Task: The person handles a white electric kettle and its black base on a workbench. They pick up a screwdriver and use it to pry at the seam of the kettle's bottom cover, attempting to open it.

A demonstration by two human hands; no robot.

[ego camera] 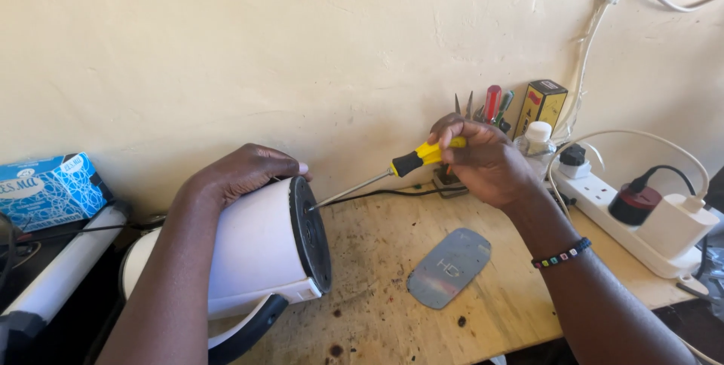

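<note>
Kettle [260, 248], white electric one, lies on its side on the wooden workbench [377, 289] with its black base facing right, left hand [245, 173] clamped over the top edge, right hand [479, 161] fist-tight around a yellow-handled screwdriver [392, 169] poking the base, grey metal plate [450, 267] lying nearby.

Bench: bare wooden worktop [520, 297], scuffed, dotted with dark stains.
Plate: grey oval metal plate [449, 268] flat on the wood.
Power strip: white [603, 197], along the right edge, several plugs in, white adapter [676, 224] at its near end.
Back corner: small white bottle [537, 139], yellow-and-black box [544, 105], spare tool handles [492, 102] upright against the wall.
Far left: blue patterned box [47, 190].
</note>
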